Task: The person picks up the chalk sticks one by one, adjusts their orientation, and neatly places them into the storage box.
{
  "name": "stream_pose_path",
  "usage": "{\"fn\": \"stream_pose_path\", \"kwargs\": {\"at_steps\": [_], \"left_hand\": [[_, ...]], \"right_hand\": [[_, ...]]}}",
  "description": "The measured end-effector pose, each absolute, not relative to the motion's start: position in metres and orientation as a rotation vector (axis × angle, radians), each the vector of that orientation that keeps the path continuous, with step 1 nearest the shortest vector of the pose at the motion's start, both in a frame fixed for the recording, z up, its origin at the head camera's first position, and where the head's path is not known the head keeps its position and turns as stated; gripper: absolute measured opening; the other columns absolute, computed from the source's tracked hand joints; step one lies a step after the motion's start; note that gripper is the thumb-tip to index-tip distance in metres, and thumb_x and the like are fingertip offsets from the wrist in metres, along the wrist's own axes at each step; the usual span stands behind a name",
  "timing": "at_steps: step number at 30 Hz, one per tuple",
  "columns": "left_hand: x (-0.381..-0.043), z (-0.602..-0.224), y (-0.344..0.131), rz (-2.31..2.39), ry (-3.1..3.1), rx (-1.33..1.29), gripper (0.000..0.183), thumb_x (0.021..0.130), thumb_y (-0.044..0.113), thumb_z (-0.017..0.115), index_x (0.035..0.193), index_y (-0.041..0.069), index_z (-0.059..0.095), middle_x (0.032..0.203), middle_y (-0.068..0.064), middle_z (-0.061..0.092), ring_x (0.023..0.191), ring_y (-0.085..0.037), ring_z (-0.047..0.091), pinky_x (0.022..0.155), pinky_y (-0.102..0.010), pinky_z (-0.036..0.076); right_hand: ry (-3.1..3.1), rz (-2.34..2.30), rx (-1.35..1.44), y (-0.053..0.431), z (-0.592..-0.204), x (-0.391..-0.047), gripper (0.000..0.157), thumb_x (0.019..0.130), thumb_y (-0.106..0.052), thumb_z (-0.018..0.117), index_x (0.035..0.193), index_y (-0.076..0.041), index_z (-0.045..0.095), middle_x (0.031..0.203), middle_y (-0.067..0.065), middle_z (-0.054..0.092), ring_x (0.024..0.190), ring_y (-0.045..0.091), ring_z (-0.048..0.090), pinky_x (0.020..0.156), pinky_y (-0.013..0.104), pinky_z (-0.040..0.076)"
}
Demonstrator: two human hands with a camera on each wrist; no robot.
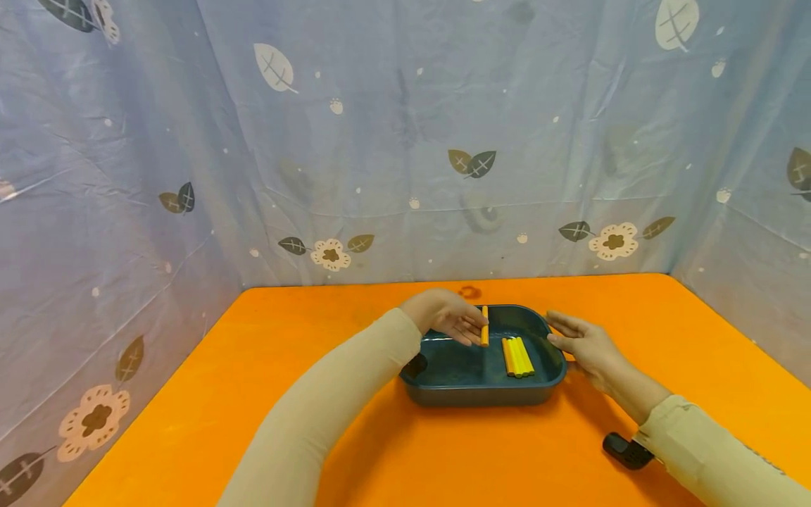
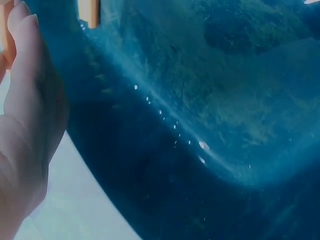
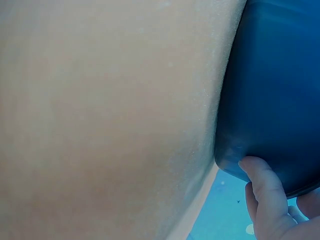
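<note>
A dark teal rectangular dish (image 1: 481, 396) with rounded corners stands on the orange table. My left hand (image 1: 451, 320) reaches over its far left part and pinches a slim orange stick (image 1: 484, 334) between thumb and fingers. In the left wrist view, part of the left hand (image 2: 30, 105) and the held stick (image 2: 7, 35) show at the left edge. A row of yellow and orange sticks (image 1: 517, 358) lies side by side on the dish floor, to the right. My right hand (image 1: 586, 348) holds the dish's right side, thumb at the rim, fingers (image 3: 265, 180) on the outer wall.
The orange table (image 1: 285, 338) extends around the dish. A pale blue curtain (image 1: 380, 141) with leaf and flower prints hangs behind and along both sides. A black wrist device (image 1: 627, 451) sits below the right sleeve, and another (image 1: 416, 366) overlaps the dish's left rim.
</note>
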State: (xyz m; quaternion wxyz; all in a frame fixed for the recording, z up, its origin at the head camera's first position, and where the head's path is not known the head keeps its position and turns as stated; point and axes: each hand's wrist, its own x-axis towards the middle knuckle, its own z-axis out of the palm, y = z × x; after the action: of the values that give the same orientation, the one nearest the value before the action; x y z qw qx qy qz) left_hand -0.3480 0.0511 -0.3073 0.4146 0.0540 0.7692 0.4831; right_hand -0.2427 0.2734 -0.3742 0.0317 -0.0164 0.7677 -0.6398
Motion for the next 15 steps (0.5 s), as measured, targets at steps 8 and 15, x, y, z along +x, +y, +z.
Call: {"fn": "stream_pose_path", "kwargs": {"at_steps": [8,15], "left_hand": [[-0.355,-0.322,0.062,1.221,1.879,0.096,0.015,0.099,0.007,0.056,0.107,-0.005,0.060,0.084,-0.016,0.060,0.079,-0.026,0.060,0.102,-0.038,0.044],[-0.356,-0.334,0.069,1.200,1.881,0.074,0.016,0.099,0.007,0.056,0.108,-0.006,0.059,0.085,-0.016,0.058,0.105,-0.032,0.062,0.102,-0.038,0.045]], "right_hand": [[2.350,-1.983,-0.046,0.273,-0.373,-0.243,0.060,0.104,-0.006,0.043,0.154,0.001,0.010,0.157,0.025,0.009,0.139,0.049,0.019,0.079,0.032,0.051],[2.341,-1.992,-0.043,0.274,-0.373,-0.244,0.060,0.104,-0.006,0.043,0.154,0.001,0.010,0.158,0.024,0.009,0.140,0.049,0.018,0.078,0.031,0.053]]}}
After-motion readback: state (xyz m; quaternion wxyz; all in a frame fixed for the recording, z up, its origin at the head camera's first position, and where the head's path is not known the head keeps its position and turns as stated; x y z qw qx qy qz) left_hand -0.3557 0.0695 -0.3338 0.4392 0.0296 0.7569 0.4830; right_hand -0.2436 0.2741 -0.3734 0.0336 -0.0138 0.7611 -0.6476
